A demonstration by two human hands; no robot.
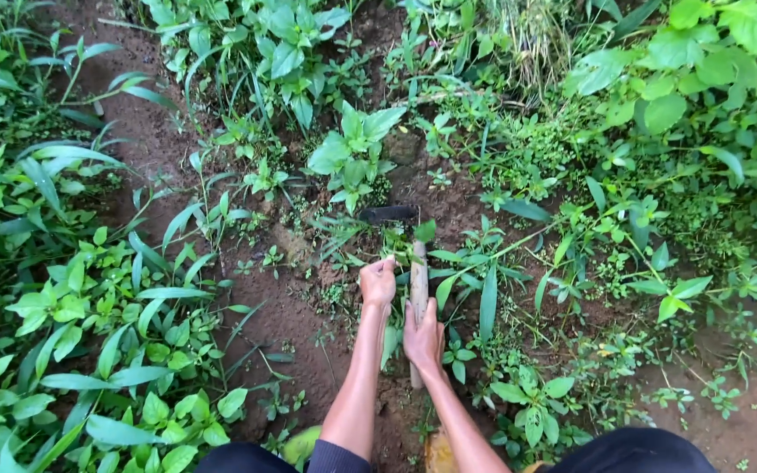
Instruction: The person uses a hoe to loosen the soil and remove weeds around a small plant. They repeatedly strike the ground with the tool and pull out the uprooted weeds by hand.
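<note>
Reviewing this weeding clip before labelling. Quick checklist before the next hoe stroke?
1. Right hand gripping the hoe handle: ok, fingers wrapped around it.
2. Left hand clear of the hoe blade: ok, it sits nearer the body than the blade, closed on small weeds.
3. Blade on the soil: ok, it rests among low weeds.
4. Large leafy plant beyond the blade untouched: ok, standing apart from it.
5. Feet clear of the stroke: cannot tell, only the knees show at the bottom edge.
</note>
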